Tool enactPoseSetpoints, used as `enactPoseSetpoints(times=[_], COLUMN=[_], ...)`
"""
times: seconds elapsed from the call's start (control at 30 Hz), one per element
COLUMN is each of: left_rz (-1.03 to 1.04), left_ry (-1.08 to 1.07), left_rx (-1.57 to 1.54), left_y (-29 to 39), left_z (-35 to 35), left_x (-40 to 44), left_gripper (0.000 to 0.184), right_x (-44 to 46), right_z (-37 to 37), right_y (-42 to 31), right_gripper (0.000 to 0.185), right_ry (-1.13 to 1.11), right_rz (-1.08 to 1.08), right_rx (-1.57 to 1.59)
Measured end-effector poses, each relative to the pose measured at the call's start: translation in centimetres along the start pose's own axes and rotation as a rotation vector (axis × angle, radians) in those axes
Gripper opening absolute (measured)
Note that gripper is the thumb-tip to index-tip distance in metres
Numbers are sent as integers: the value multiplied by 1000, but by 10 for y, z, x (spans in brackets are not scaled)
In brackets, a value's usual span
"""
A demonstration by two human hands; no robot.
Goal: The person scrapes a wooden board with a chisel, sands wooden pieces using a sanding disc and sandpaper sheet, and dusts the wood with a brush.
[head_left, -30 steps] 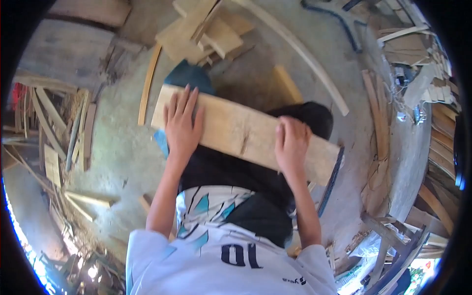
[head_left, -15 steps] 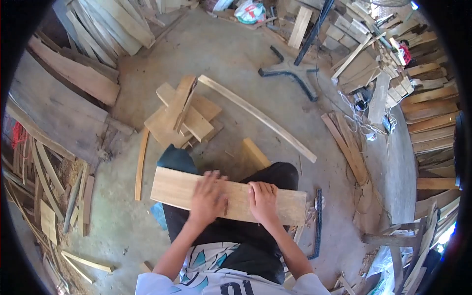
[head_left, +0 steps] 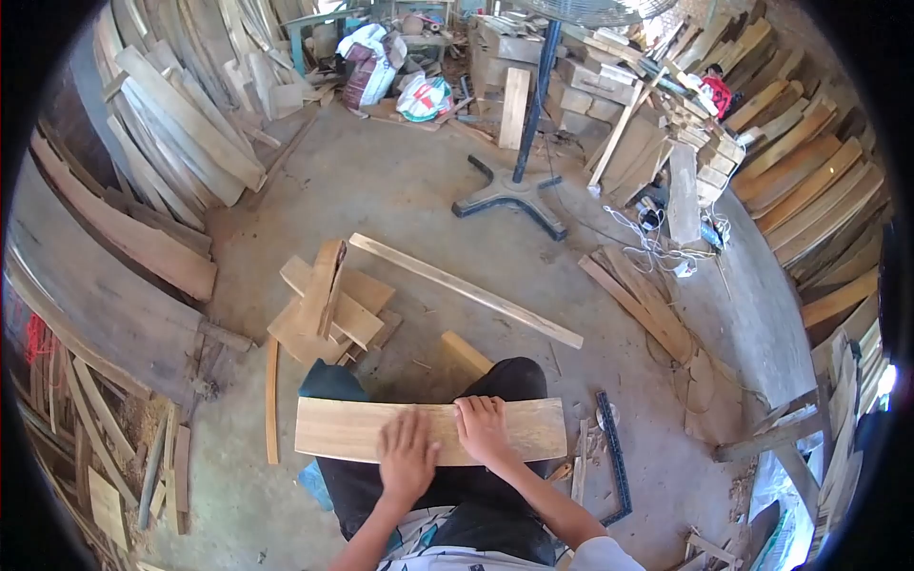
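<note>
A pale wooden board (head_left: 347, 428) lies across my lap, its long side running left to right. My left hand (head_left: 407, 449) rests flat on the board's face left of its middle, fingers stretched out and slightly blurred; whether anything thin is under the palm is hidden. Right of it, my right hand (head_left: 483, 430) grips the board, its fingers curled at the far long edge. Both knees in dark trousers show beneath the board.
Beyond my knees lie a stack of short boards (head_left: 333, 305) and a long wooden strip (head_left: 466, 290). A dark L-shaped square (head_left: 614, 457) is on the floor at right. Farther off stand a fan base (head_left: 509, 198), tangled white cables (head_left: 657, 247) and leaning planks (head_left: 181, 124).
The view has tilted up, so the board and floor things sit lower and more of the far workshop shows. My left hand stays on the board's face, my right at its edge.
</note>
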State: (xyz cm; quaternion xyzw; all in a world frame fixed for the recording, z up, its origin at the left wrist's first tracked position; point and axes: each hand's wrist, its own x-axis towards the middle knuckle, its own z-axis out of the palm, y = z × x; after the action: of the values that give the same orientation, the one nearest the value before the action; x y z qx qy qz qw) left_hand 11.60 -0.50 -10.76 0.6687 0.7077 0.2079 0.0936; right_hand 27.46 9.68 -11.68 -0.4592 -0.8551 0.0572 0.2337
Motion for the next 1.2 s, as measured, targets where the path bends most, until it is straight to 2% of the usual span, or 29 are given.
enactPoseSetpoints(times=[0.03, 0.13, 0.2, 0.3, 0.4, 0.5, 0.53, 0.67, 0.73, 0.83, 0.87, 0.93, 1.0, 1.1, 1.2], left_rz=[87, 121, 7, -268, -461, -461, -459, -98, 83, 95, 76, -85, -263, -445, -400], left_ry=[31, 84, 64, 201, 302, 280, 224, 64, 35, 94, 169, 205, 242, 268, 156], left_rx=[-27, -133, -47, 79, 174, 230, 136, 50, -32, -24, -29, 96, 84, 191, 177], left_y=[9, -4, -37, -97, -124, -111, -94, -9, 11, -8, -30, -71, -114, -117, -78], left_z=[-1, 1, -1, -14, -30, -20, -14, -1, 4, 1, 7, -5, -17, -31, -26], left_x=[9, 27, 27, 14, -7, -22, -24, -16, 0, 23, 25, 25, 10, -24, -39], left_gripper=[59, 51, 52, 48, 48, 52, 55, 58, 56, 55, 54, 51, 50, 49, 59], right_x=[0, -1, -5, -4, -5, -4, -4, -3, -2, -2, -2, -4, -3, -1, 1], right_z=[1, 3, 3, 0, 3, 1, 1, -3, -5, -6, -8, -5, -2, 1, -7], right_y=[0, 1, 4, 1, 0, -1, -1, -1, -1, 1, 1, 2, 1, 0, -5], right_gripper=[16, 16, 16, 16, 17, 18, 18, 17, 16, 15, 15, 19, 19, 15, 15], right_ry=[-5, 3, 5, 9, 12, -16, -9, -30, -36, -60, -39, -41, -30, -48, -90], right_rz=[0, -5, -7, -14, -17, -2, 2, 1, -4, 2, -12, -19, -23, -5, 45], right_rx=[-9, 1, 21, 54, 52, 27, 22, 9, 19, 42, 59, 64, 72, 53, 11])
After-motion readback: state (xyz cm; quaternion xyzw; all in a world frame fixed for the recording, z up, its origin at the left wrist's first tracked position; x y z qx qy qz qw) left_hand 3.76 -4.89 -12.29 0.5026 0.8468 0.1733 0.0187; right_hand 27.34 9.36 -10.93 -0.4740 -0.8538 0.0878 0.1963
